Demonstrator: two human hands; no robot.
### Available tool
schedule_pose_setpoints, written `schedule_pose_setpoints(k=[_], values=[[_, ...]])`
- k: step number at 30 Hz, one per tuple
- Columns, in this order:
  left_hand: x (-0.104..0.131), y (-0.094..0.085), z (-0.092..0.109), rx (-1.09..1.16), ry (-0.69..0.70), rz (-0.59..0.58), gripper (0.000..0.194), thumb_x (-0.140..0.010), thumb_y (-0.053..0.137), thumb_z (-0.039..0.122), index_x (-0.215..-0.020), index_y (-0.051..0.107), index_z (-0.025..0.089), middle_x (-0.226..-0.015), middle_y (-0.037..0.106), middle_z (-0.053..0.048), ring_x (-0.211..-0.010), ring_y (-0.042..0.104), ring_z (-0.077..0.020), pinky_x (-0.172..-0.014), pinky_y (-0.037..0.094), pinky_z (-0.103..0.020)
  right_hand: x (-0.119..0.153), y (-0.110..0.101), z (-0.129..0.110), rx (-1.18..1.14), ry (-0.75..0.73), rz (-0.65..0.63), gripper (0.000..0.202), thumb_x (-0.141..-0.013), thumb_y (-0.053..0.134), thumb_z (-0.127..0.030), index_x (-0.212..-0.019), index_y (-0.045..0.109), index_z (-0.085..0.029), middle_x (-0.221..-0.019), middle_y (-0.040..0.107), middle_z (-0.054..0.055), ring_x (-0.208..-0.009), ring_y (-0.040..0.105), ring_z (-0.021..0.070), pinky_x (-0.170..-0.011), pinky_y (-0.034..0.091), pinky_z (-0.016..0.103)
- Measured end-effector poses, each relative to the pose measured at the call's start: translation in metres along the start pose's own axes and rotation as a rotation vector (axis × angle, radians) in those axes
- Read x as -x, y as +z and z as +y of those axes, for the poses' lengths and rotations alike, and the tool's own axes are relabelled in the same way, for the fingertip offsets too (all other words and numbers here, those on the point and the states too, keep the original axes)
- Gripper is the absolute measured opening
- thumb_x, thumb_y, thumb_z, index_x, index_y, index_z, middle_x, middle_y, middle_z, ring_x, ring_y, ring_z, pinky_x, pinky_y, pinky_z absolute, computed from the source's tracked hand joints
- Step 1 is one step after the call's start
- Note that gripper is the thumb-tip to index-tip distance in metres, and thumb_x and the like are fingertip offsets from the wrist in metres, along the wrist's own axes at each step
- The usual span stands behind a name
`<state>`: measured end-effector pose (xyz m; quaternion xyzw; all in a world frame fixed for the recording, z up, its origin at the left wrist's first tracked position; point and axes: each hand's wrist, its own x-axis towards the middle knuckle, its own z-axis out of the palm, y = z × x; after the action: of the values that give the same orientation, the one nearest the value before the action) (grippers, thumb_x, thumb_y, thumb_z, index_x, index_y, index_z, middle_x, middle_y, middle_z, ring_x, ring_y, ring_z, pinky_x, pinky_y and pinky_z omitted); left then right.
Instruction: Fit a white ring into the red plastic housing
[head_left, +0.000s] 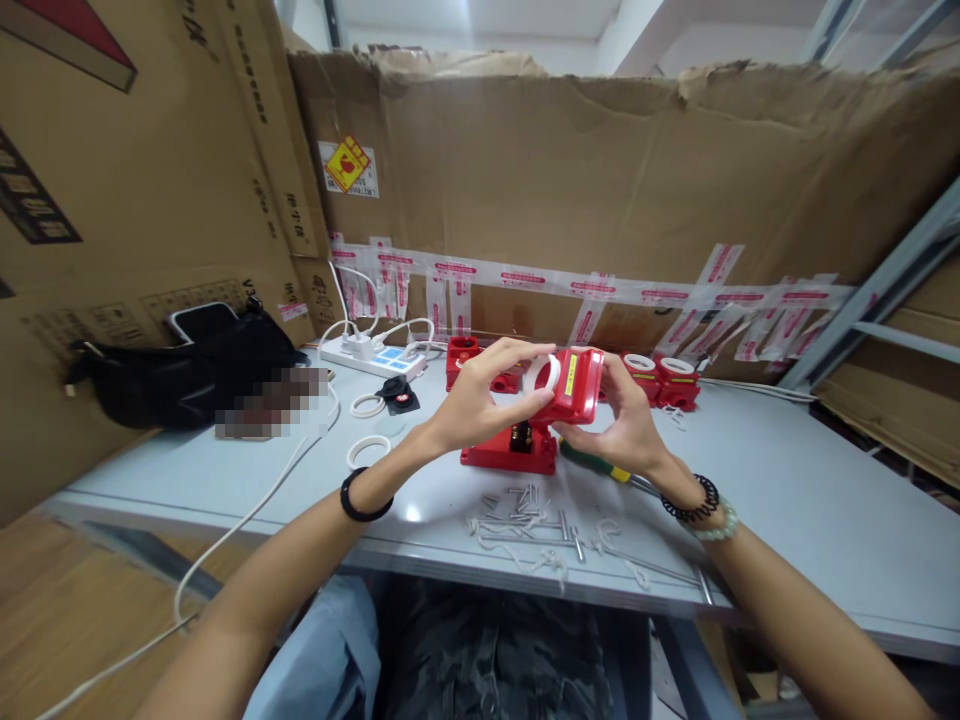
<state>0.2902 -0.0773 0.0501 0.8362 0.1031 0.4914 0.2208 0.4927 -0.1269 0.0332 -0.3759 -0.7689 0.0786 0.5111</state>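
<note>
Above the middle of the table, both hands hold a red plastic housing (579,388) with a yellow label. A white ring (551,378) sits at its left face. My left hand (491,388) has thumb and fingers closed around the ring side. My right hand (626,420) grips the housing's right side, fingers behind it and thumb below. Underneath stands a red base (510,455) with a dark and brass-coloured part (520,436) on it. A screwdriver with a green and yellow handle (596,461) lies beneath my right hand. Near the front edge lie several metal pins (525,505) and white strings (555,566).
More red housings (660,378) with white rings stand at the back right, and another red housing (459,352) at the back left. Loose white rings (367,450), a black part (399,395), a power strip (375,358) and a black bag (187,375) are on the left. Cardboard (525,180) walls the back.
</note>
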Motion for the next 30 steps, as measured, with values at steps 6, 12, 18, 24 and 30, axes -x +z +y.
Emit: schedule_pose_setpoints(k=[6,12,18,24,30], values=[[-0.0007,-0.0006,-0.0028,0.053,0.009,-0.023,0.044,-0.082,0.063,0.029,-0.125,0.055,0.021,-0.119,0.057,-0.010,-0.109,0.057,-0.0189,-0.092,0.052,-0.034,0.0007,-0.0001,0.0002,-0.011,-0.008,0.009,0.081,-0.057,0.081,-0.025,-0.128,0.042,-0.027,-0.122,0.057,0.008,-0.107,0.060,0.0262,-0.093,0.050,0.043],[0.0003,-0.0008,-0.0036,0.104,-0.002,-0.057,0.045,-0.083,0.063,0.028,-0.127,0.054,0.021,-0.124,0.055,-0.010,-0.112,0.056,-0.0205,-0.097,0.050,-0.037,0.0004,0.0002,-0.0008,-0.036,-0.023,0.007,0.081,-0.058,0.081,-0.022,-0.128,0.042,-0.027,-0.124,0.057,0.008,-0.107,0.060,0.0254,-0.094,0.050,0.042],[0.0013,-0.0018,-0.0027,0.110,-0.015,-0.060,0.046,-0.084,0.063,0.028,-0.128,0.053,0.024,-0.125,0.054,-0.010,-0.113,0.055,-0.0214,-0.097,0.050,-0.038,0.0001,0.0006,-0.0013,-0.032,-0.021,0.002,0.077,-0.061,0.079,-0.028,-0.128,0.041,-0.027,-0.124,0.057,0.009,-0.109,0.059,0.0258,-0.095,0.050,0.043],[0.0018,-0.0010,-0.0019,0.126,-0.022,-0.066,0.046,-0.084,0.063,0.028,-0.129,0.053,0.026,-0.126,0.054,-0.010,-0.116,0.054,-0.0220,-0.099,0.049,-0.039,0.0007,-0.0001,-0.0007,-0.051,-0.016,0.000,0.078,-0.060,0.079,-0.026,-0.129,0.041,-0.026,-0.124,0.057,0.008,-0.108,0.060,0.0253,-0.095,0.050,0.043],[0.0012,-0.0028,-0.0023,0.136,0.028,-0.089,0.048,-0.083,0.065,0.027,-0.129,0.053,0.028,-0.126,0.053,-0.009,-0.118,0.053,-0.0228,-0.102,0.046,-0.042,-0.0009,-0.0010,-0.0013,-0.096,-0.032,-0.014,0.075,-0.060,0.079,-0.022,-0.127,0.044,-0.026,-0.120,0.060,0.007,-0.108,0.060,0.0240,-0.096,0.049,0.041]])
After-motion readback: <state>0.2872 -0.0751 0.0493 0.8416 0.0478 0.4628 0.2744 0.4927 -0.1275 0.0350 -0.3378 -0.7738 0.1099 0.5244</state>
